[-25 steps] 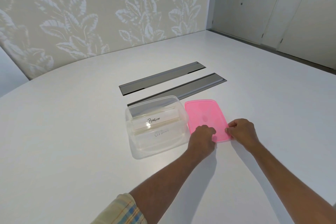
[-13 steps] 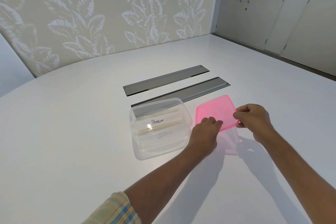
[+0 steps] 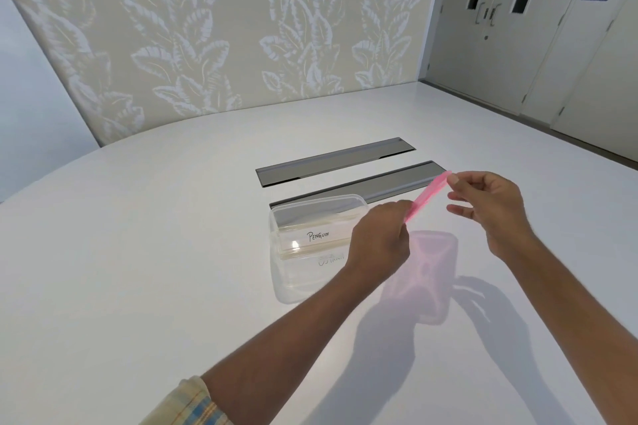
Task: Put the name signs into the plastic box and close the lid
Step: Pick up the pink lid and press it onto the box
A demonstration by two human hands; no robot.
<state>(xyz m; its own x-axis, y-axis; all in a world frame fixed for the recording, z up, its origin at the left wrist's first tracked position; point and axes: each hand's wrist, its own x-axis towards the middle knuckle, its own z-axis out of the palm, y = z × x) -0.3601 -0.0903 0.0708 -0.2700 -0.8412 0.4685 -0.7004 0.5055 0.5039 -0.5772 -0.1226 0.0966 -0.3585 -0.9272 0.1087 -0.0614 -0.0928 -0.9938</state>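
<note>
While we look down over the broad white bench (image 3: 172, 252), two long grey metal cable flaps (image 3: 335, 160) lie set into it beyond our work; just in front of the nearer flap sits the clear rectangular plastic box (image 3: 293, 283), open on top, holding two clear acrylic name signs (image 3: 310, 238); the upper one reads "Penguin", the lower one's writing is too faint to read. To the right of the box we hold the thin pink plastic lid (image 3: 428, 195) in the air, tilted nearly edge-on, its pink shadow on the bench below; our left hand (image 3: 379, 238) pinches its lower end; our right hand (image 3: 490, 207) pinches its upper end, other fingers loosely spread.
</note>
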